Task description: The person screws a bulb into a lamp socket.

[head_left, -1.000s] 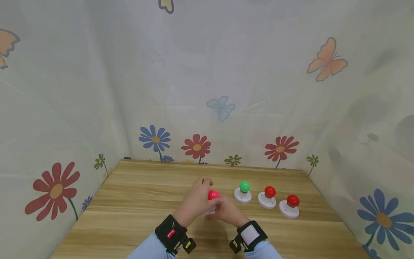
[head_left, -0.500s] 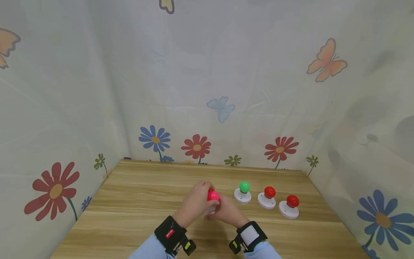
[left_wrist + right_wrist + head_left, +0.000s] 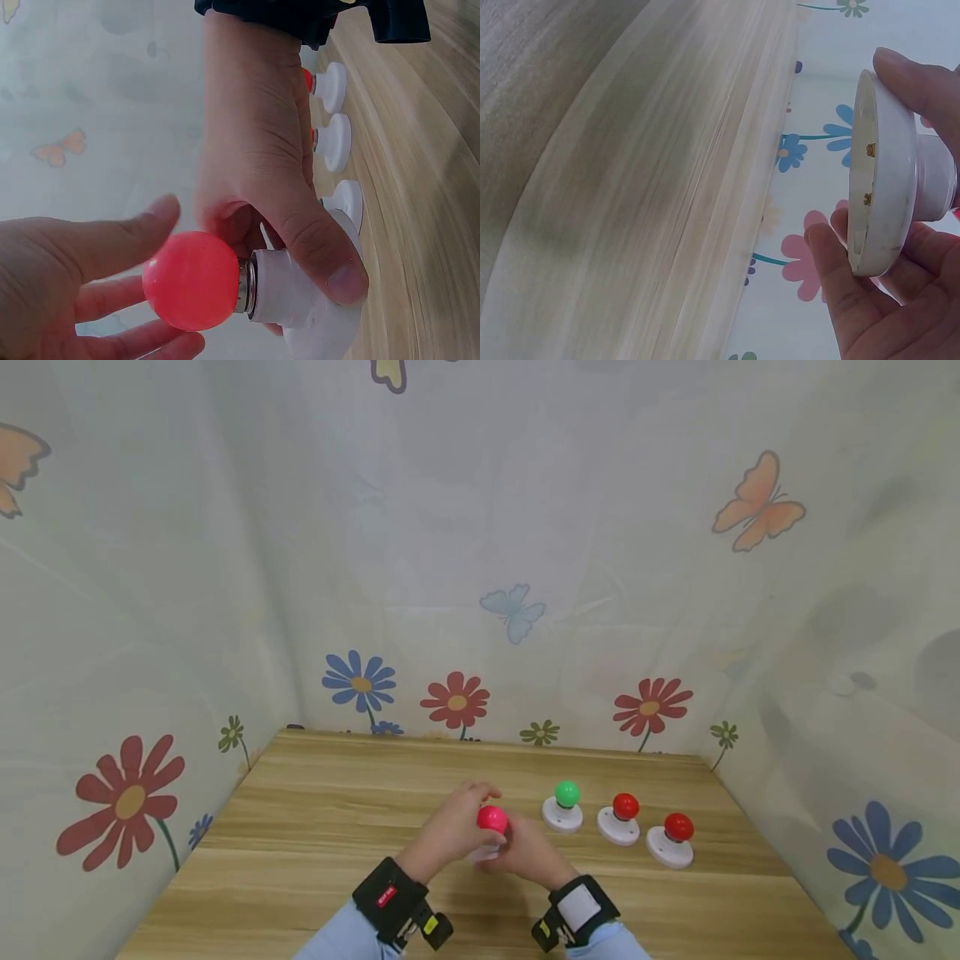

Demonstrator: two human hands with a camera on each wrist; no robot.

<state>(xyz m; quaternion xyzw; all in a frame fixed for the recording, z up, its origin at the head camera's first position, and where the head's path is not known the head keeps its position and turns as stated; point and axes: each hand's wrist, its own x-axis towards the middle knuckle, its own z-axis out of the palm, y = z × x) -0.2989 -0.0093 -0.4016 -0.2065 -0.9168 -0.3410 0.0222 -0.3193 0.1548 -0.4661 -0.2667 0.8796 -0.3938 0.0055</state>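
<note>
My right hand grips a white lamp holder by its neck and round base, raised off the table. The right wrist view shows the base's hollow underside with small brass screws. A pinkish-red light bulb sits in the holder's socket, a band of its metal screw base showing. Around the bulb, my left hand is loosely spread, the thumb lifted at one side and the fingers behind and below the glass. Whether a fingertip touches the bulb is hard to tell.
To the right on the wooden table stand a green bulb and two red bulbs, one red bulb and another red bulb, each in a white holder. Flower-printed cloth encloses the back and sides.
My left fingers have loosened around the bulb and spread off it, so more of the glass shows. The right hand keeps holding the lamp holder in nearly the same place.
</note>
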